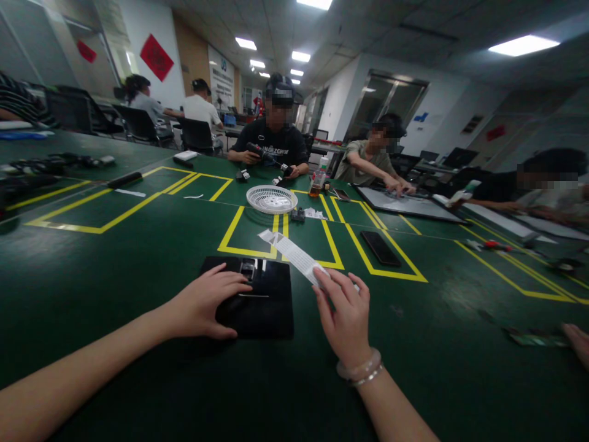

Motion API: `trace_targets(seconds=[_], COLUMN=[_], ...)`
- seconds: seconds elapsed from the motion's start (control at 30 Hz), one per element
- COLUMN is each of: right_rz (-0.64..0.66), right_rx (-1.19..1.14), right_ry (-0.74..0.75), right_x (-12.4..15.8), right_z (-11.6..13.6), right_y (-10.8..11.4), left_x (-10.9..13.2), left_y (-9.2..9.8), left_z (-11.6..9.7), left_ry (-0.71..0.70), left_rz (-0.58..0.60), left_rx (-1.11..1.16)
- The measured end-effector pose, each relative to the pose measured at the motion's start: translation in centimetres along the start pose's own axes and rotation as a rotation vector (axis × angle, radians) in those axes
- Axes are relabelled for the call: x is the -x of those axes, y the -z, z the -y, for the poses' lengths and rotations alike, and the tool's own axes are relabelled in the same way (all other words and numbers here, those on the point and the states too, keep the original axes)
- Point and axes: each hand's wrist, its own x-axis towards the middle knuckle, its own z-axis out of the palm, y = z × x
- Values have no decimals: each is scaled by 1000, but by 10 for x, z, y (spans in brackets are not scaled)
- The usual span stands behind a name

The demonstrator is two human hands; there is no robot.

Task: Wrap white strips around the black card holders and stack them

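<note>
White strip (294, 255) pinched in right hand (344, 313); left hand (207, 304) lies open on black panel (271, 307).

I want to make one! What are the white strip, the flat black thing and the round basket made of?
White strip: likely paper or thin film, matte, bending from the right hand. Black thing under the left hand: probably smooth plastic, faint sheen. Basket: looks moulded white plastic, slotted.
</note>
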Motion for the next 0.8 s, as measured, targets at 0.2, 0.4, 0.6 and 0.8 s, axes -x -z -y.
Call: trace_targets(seconds=[0.2, 0.4, 0.6, 0.8], right_rz=[50, 231, 414, 603], right_rx=[-91, -285, -376, -303], right_ry=[47, 111, 103, 54], right_x=[3, 5, 5, 6], right_z=[5, 12, 15, 13], right_y=[-3, -6, -8, -10], left_x=[-1, 5, 5, 9], left_y=[-17, -8, 1, 6], left_z=[-11, -4, 1, 10], left_ry=[-177, -267, -293, -230], left_rz=[-108, -456, -241, -83], left_rx=[-39, -218, -227, -345])
